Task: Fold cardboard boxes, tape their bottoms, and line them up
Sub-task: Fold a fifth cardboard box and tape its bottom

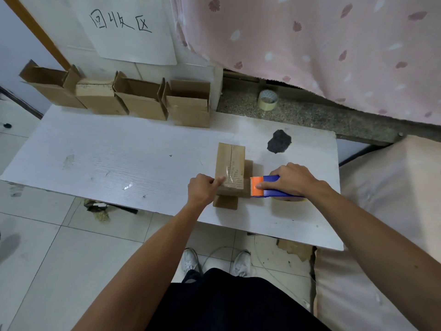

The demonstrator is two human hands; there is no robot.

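A small brown cardboard box (231, 163) stands bottom-up on the white table (119, 158), a strip of clear tape running along its closed seam. My left hand (202, 189) presses against the box's near left corner, thumb on the taped top. Just right of the box, my right hand (293, 179) grips a blue and orange tape dispenser (265, 187), its orange toothed end touching the box's near right side. Several folded boxes (143, 99) stand in a row at the table's far edge, open tops up.
A spare roll of clear tape (267, 99) sits on the stone ledge behind the table. A dark patch (278, 141) marks the table near the box. A pink curtain hangs at the right, and cardboard scraps (296, 249) lie on the tiled floor below.
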